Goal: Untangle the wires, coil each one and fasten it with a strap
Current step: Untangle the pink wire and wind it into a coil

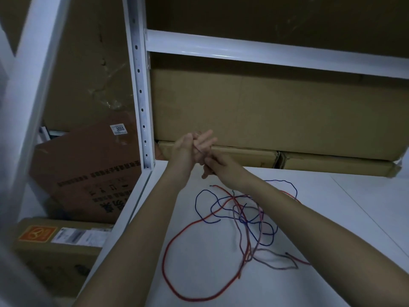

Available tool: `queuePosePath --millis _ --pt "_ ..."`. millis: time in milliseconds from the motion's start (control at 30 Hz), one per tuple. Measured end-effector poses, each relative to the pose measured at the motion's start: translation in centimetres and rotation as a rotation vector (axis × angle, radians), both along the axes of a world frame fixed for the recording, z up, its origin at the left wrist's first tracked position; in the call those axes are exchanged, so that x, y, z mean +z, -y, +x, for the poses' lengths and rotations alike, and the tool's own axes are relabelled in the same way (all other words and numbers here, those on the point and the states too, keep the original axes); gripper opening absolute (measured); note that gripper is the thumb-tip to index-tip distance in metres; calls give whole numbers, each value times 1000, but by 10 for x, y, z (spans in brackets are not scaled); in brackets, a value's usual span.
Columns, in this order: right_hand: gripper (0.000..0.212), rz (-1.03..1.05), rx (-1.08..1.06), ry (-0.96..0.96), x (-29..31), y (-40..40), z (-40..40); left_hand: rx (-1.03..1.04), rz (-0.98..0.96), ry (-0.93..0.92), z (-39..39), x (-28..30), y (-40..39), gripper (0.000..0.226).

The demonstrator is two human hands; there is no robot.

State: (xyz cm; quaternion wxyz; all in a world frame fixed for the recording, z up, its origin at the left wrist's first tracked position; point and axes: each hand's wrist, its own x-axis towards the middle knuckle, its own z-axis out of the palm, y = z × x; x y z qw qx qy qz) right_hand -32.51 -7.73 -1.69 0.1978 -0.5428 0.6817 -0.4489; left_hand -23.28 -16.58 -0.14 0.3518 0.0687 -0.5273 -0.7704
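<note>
Cardboard boxes line the rear edge of a white shelf. A tangle of red, blue and grey wires lies mid-shelf. Above the left rear corner, the left hand, fingers extended, meets the right hand, which pinches a thin strand; details blurred.

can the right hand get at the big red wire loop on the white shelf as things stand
Probably yes, once freed: the big red wire loop lies uncovered on the white shelf, but the right hand seems busy pinching something at the left hand.
</note>
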Motion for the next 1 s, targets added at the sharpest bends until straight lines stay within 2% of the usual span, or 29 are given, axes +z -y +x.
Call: queuePosePath --millis 100,167,233,367,467,533,633,733,800,900,1000 --pt "22 103 -14 -99 -10 -7 7 68 188 -73 -8 6 5 22" --pt "22 172 -19 -227 -19 -15 12 125 176 -105 -12 4 9 21" --pt "22 135 -23 -336 -25 -24 15 195 -9 -20 -14 2 11 20" --pt "19 45 -64 -591 -20 -45 9 335 -629 270 -12 -11 11 23" --pt "16 -79 -146 -755 -11 -57 -2 373 -927 367 -10 -25 14 14" --pt "15 -187 -222 -801 -4 -64 -8 363 -1016 420 -10 -29 12 9" --pt "17 -296 -421 -774 2 -63 -14 263 -993 431 -13 -27 2 13" --pt "13 -448 -609 -538 6 -60 -12 192 -973 338 -10 -24 -9 24" --pt "9 -572 -604 -425 9 -59 -10 168 -893 306 -5 -24 -14 31" --pt "9 -680 -496 -479 12 -58 -8 87 -736 247 1 -23 -15 40" --pt "9 -562 -376 -242 17 -54 -8 -17 -580 215 9 -21 -17 45"
